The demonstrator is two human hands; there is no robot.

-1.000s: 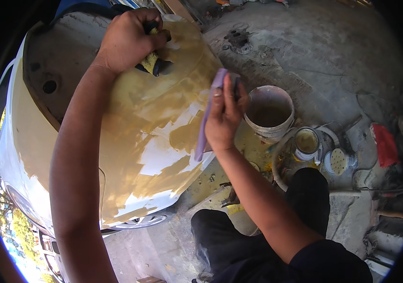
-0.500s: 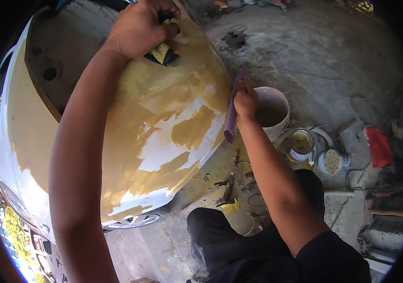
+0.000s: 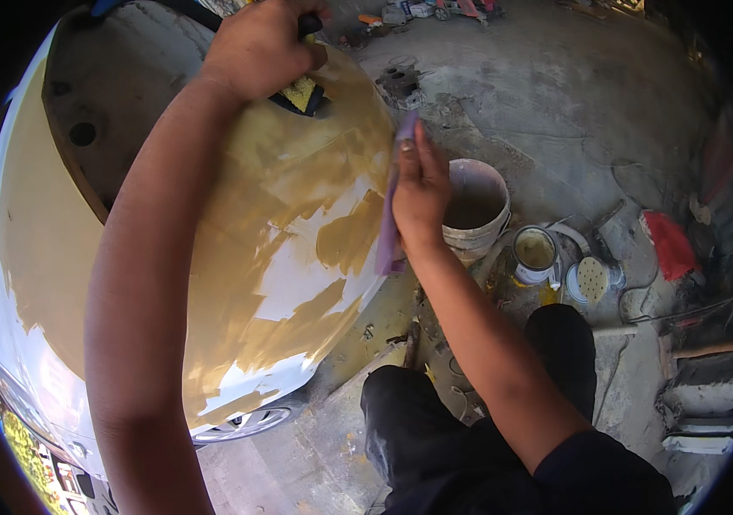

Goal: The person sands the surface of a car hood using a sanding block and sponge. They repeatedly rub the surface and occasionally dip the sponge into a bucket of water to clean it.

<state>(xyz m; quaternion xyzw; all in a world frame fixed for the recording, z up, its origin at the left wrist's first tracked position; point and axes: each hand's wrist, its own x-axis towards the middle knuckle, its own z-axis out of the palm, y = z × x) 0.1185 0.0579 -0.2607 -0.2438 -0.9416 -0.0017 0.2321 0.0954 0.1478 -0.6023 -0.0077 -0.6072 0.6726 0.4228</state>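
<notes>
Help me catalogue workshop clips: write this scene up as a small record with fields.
Left hand: left hand grips a yellow-and-black sponge at the car body
Right hand: right hand holds a flat purple pad by the car's edge; contact unclear
Car: white car, largely covered by a tan coat, white showing in patches
Floor, right of car: bucket, open can, round disc with holes, red item

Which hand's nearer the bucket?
Right: right hand is at the left edge of the bucket in view; left hand is farther up-left, over the car panel.
</notes>
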